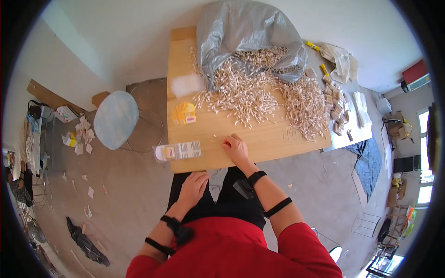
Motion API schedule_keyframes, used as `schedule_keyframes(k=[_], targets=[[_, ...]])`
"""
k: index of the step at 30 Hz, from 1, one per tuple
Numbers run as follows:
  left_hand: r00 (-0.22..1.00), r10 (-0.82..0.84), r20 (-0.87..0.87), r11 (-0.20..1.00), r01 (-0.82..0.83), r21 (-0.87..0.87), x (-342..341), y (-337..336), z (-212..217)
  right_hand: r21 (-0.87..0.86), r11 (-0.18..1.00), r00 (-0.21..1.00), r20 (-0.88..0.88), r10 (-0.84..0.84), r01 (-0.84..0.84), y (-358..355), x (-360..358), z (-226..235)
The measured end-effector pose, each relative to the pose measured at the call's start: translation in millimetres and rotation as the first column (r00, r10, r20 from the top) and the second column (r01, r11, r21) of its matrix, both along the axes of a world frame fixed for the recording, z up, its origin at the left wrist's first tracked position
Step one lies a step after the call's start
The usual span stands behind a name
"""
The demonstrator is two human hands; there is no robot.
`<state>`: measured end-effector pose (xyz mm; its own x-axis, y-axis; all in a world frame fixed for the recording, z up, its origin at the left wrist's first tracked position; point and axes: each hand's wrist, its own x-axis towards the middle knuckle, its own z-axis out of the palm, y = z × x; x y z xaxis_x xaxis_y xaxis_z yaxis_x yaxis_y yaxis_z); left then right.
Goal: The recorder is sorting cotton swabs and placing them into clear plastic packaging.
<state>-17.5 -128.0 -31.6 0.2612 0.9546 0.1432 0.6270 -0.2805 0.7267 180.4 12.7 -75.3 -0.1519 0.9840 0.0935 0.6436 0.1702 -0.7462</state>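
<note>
My right hand [237,149] is over the near part of the wooden table [269,146], its fingers pinched together. A thin cotton swab [216,139] sticks out leftward from the fingertips. My left hand [193,187] lies flat on my thigh just below the table's front edge, fingers stretched out and holding nothing. Left of my right hand, a clear package with a white and yellow label [178,151] reaches the table's left edge. A heap of loose cotton swabs [245,95] spreads across the table, spilling from a big grey plastic bag [250,28].
Small yellow cards [184,113] and a whitish translucent stack [187,85] sit on the table's left side. Bundles of swabs [338,104] lie at the right on a pale surface. A round blue-topped stool [116,119] stands at left; scraps and dark plastic [88,243] litter the floor.
</note>
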Motion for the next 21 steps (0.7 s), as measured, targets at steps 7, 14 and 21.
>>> schedule_keyframes(k=[7, 14, 21], targets=[[0.992, -0.003, -0.126, 0.998, 0.011, 0.066, 41, 51, -7, 0.025, 0.994, 0.985, -0.135, -0.105, 0.110, -13, 26, -2], [0.945, 0.039, -0.325, 0.973, 0.038, 0.226, 57, 80, 1, 0.088, 0.992, 0.995, -0.036, -0.090, 0.093, -29, 13, -1], [0.887, -0.078, -0.456, 0.951, 0.204, 0.233, 38, 102, -26, 0.041, 0.947, 0.945, -0.094, -0.313, 0.318, 6, 41, 17]])
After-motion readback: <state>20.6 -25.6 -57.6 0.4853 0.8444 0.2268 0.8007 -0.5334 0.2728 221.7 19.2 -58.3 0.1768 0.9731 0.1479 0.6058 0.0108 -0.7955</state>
